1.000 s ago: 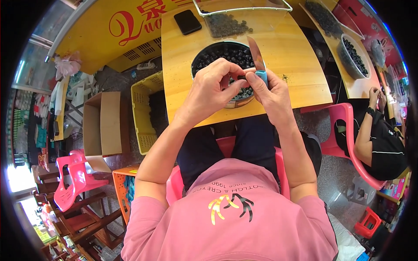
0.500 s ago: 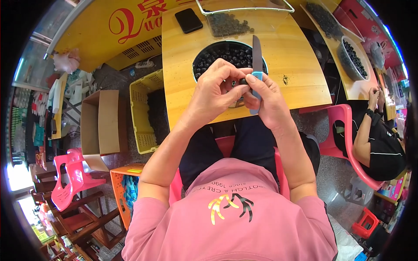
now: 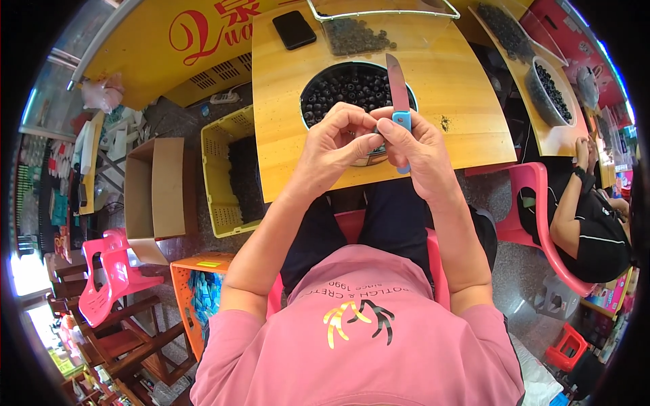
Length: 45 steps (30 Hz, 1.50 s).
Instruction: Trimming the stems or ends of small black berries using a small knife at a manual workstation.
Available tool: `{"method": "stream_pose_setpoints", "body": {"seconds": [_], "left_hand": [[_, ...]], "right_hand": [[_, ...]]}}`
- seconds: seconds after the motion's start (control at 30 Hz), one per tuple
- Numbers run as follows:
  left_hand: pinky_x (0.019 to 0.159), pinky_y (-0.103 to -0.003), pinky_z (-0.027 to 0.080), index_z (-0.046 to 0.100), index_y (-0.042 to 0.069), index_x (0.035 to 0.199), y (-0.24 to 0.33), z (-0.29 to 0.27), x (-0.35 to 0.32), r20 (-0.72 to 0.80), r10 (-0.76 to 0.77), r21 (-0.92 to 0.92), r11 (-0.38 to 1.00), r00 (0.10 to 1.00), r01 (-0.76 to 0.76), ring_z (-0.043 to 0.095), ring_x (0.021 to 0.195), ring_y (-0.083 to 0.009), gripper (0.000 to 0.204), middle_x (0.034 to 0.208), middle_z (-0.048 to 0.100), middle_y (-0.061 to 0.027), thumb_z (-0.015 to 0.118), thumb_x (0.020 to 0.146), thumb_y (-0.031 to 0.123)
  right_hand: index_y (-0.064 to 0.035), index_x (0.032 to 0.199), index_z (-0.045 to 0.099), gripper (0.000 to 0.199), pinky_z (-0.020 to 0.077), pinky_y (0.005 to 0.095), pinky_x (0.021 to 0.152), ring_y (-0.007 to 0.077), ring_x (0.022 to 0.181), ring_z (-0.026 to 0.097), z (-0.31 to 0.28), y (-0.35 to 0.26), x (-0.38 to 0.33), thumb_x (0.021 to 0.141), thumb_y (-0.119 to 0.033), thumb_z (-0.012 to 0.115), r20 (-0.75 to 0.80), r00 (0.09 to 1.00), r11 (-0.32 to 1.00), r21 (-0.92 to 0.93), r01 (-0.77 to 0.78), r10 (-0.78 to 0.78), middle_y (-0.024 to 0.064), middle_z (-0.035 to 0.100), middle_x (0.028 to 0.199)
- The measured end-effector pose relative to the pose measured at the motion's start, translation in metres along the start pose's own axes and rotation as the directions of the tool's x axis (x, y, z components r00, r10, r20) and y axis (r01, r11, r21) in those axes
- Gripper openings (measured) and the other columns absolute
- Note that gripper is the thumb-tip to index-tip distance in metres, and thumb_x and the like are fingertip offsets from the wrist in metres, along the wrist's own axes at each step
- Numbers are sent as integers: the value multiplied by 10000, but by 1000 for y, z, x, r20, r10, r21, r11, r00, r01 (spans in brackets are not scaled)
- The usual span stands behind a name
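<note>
My right hand is closed round a knife with a blue handle, its blade pointing up and away from me. The thumb and fingertips of my left hand pinch a small dark round piece against my right thumb. Fingers hide most of that piece. Just beyond both hands is a round bowl holding many small black round pieces, likely plastic parts, though I cannot tell.
On the wooden table lie a black phone, a clear tray of dark pieces and some crumbs. A yellow crate and a cardboard box stand left. Another person sits at right beside a second bowl.
The knife blade has tipped slightly left and the handle has shifted a little right. My left fingers have closed in, and the dark piece shows less between my fingertips.
</note>
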State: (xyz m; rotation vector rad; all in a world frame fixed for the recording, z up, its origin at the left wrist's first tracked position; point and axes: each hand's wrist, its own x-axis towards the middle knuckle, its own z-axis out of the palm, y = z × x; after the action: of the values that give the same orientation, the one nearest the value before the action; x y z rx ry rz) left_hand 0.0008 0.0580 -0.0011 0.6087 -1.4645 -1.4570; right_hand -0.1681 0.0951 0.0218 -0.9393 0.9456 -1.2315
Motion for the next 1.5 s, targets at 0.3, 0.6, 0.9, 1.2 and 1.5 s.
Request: {"method": "stream_pose_setpoints", "body": {"seconds": [0.3, 0.6, 0.9, 1.2, 1.5], "left_hand": [[764, -240, 508, 595, -3, 1075, 24, 0, -1, -131, -115, -99, 990, 985, 102, 624, 811, -101, 189, 925, 660, -44, 651, 909, 69], [714, -227, 515, 611, 15, 1010, 23, -7, -5, -99, -146, -220, 968, 984, 122, 616, 782, -93, 166, 916, 663, -44, 694, 879, 73], [707, -226, 502, 608, 22, 990, 20, -8, -4, -82, -140, -228, 966, 987, 119, 616, 759, -99, 160, 896, 665, -48, 701, 873, 78], [710, -228, 501, 613, 16, 1016, 27, -3, -5, -99, -114, -200, 975, 989, 92, 605, 750, -91, 182, 882, 659, -38, 702, 873, 84], [663, -254, 521, 617, -7, 1014, 25, -10, -12, -61, -133, -294, 949, 989, 110, 634, 715, -128, 182, 859, 658, -62, 697, 871, 71]], "right_hand": [[-6, 1038, 641, 183, 474, 307, 590, 202, 645, 602, 1, -5, 1, 911, -138, 640, 231, 764, 446, -697, 562, -603, 108, 625, 819], [-37, 1022, 648, 168, 475, 352, 563, 273, 648, 612, 2, -5, -1, 873, -112, 665, 267, 762, 332, -780, 531, -590, 116, 613, 823], [-56, 1030, 648, 186, 490, 361, 565, 282, 673, 631, 2, -4, -1, 849, -89, 675, 281, 738, 278, -797, 536, -614, 104, 622, 828], [-28, 1052, 642, 201, 487, 346, 601, 280, 699, 627, 7, -9, -6, 853, -11, 656, 287, 737, 239, -821, 518, -612, 123, 636, 842], [11, 1039, 655, 210, 483, 260, 655, 136, 732, 616, -9, -3, 2, 951, -173, 609, -1, 850, 583, -728, 361, -527, 49, 649, 819]]}}
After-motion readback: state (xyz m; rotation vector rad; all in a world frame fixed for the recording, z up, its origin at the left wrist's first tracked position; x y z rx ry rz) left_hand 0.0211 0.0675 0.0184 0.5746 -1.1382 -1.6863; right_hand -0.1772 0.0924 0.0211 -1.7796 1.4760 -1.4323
